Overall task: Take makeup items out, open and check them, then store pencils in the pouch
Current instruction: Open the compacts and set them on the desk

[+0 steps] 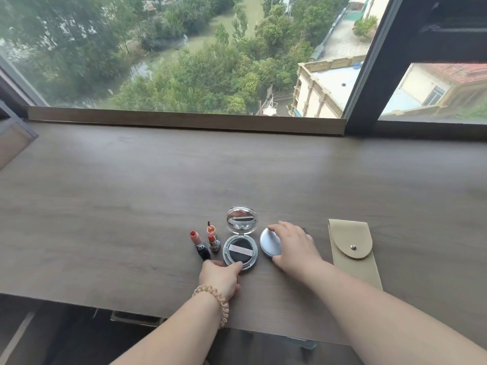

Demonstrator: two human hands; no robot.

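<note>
**Checking the second compact, first one already open**

Resting on the closed compact (270,242), the right hand (293,246) spans its pale blue lid, fingertips at the far rim and thumb at the near rim; the grip is narrow around the case but I cannot tell whether it has lifted off the bench (131,206). Judgement: the case is light, rigid plastic with a smooth, slippery lid, so it is best held by the rim edges, one hand pinning the base while the other pries at the side away from the hinge.

Just left of it lies the open compact (240,252), its mirrored lid (242,219) tilted back and a dark puff with a pale strap sitting in the base. The left hand (220,276) pinches the near rim of that base, fingers closed on it. Mirror is fragile; keep it from being knocked.

Further left stand two uncapped lipsticks (208,239), close together, coral-red bullets exposed; soft tips, handle by the barrels only. One dark barrel carries small lettering, too small to read with certainty.

Right of the hands, well apart, lies the beige pouch (351,248), flap snapped shut, soft and flat. No pencils are visible. A coiled hair tie (217,299) sits on the left wrist.
</note>
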